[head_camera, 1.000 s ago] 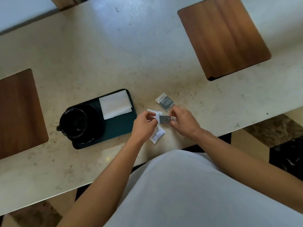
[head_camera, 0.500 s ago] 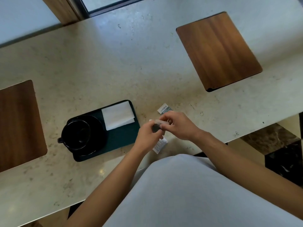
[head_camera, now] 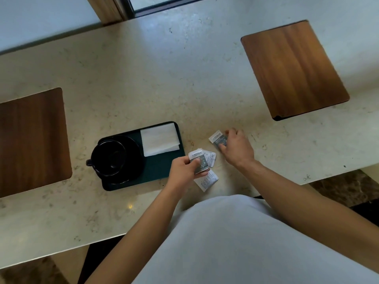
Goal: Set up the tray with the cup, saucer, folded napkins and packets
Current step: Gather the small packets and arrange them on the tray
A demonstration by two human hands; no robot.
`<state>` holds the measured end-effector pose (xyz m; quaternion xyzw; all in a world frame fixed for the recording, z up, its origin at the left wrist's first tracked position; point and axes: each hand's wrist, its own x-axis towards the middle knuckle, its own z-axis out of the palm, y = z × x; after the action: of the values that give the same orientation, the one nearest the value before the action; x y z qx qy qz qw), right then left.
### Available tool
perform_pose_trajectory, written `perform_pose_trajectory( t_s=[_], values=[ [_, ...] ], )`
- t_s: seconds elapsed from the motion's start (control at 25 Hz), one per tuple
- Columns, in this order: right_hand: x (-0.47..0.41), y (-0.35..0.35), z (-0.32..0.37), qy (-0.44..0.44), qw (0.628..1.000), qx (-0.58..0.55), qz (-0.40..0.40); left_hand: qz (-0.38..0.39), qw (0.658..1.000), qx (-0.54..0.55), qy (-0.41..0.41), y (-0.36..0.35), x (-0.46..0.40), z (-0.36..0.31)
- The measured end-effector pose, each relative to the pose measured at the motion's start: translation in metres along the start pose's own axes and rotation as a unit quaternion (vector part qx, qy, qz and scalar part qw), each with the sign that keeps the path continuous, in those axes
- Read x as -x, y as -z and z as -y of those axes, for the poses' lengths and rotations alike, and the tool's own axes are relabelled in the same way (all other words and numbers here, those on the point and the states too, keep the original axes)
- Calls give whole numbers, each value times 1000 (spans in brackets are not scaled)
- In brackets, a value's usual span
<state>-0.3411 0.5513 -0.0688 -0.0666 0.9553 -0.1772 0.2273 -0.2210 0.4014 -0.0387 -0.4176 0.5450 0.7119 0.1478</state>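
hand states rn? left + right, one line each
Left hand: closed, pinching a grey packet beside the tray.
Right hand: fingers curled onto a second grey packet lying on the counter, apparently gripping it.

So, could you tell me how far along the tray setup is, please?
Done: the cup sits on its saucer on the tray, beside the folded napkins. In hand: the left hand grips one packet; the right hand pinches another. Left: the white packets on the counter, none on the tray yet.
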Motion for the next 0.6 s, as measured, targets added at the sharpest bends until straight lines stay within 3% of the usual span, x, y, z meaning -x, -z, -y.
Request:
perform_pose_trajectory(
  t_s=[0.28, 0.44, 0.6],
  values=[
    [8, 7, -3, -37, 987, -154, 25, -26, 999, 41, 25, -3, 4, -1],
    [28, 24, 7, -29, 934, -346, 82, -3, 994, 97, 42, -1, 5, -7],
    [47, 23, 18, 14, 932, -339, 129, 31, 995, 94, 27, 1, 10, -5]
  ],
)
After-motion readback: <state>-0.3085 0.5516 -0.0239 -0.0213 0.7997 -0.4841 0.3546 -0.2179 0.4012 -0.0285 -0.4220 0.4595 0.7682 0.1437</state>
